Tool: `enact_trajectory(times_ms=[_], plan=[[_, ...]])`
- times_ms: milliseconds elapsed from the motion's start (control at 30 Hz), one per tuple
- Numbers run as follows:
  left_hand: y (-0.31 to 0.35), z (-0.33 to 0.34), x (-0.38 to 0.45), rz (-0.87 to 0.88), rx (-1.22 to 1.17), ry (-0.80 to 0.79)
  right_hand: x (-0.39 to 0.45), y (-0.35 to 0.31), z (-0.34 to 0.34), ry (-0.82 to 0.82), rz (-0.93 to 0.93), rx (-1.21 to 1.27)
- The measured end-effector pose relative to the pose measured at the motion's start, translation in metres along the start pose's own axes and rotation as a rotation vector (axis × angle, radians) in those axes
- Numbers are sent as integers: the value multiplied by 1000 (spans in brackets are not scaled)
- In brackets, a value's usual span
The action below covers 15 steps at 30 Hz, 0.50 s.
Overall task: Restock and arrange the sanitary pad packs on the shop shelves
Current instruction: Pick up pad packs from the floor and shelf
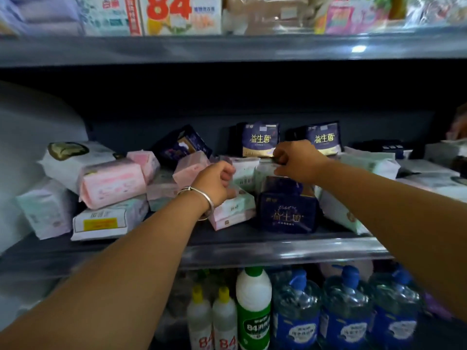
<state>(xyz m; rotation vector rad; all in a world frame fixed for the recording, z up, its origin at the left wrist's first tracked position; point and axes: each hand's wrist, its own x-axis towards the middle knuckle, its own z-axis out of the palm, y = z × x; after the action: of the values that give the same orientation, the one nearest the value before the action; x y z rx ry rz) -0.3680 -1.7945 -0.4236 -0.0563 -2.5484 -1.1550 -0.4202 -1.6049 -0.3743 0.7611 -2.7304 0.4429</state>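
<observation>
- Dozens of soft plastic-wrapped sanitary pad packs (pixel 111 183), in pink, pale green, white and navy, lie jumbled on the dark middle shelf (pixel 252 245); by the look of it, arranging is far from done.
- Two navy packs with gold lettering (pixel 260 140) stand upright at the back, the only part that looks ordered; the pink and white ones at left lie heaped at angles.
- The left hand (pixel 217 181), silver bangle at the wrist, curls its fingers over a pale green-and-pink pack (pixel 232 205) near the shelf front.
- The right hand (pixel 295 160) pinches the top edge of a white-and-green pack (pixel 265 170), just above a tilted navy pack (pixel 286 210).
- Below stand white disinfectant bottles (pixel 252 306) and blue-capped clear jugs (pixel 346 314).
</observation>
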Motion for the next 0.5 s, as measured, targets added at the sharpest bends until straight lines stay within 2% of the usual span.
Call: enact_trajectory(times_ms=[233,367,500], plan=[[-1,19,71,24,239,48,48,24,-4,-169,83,-205],[-5,32,103,-13,359,76,80,38,9,-293,117,-186],[-14,42,129,-92,500,70,103,44,25,-347,131,-156]])
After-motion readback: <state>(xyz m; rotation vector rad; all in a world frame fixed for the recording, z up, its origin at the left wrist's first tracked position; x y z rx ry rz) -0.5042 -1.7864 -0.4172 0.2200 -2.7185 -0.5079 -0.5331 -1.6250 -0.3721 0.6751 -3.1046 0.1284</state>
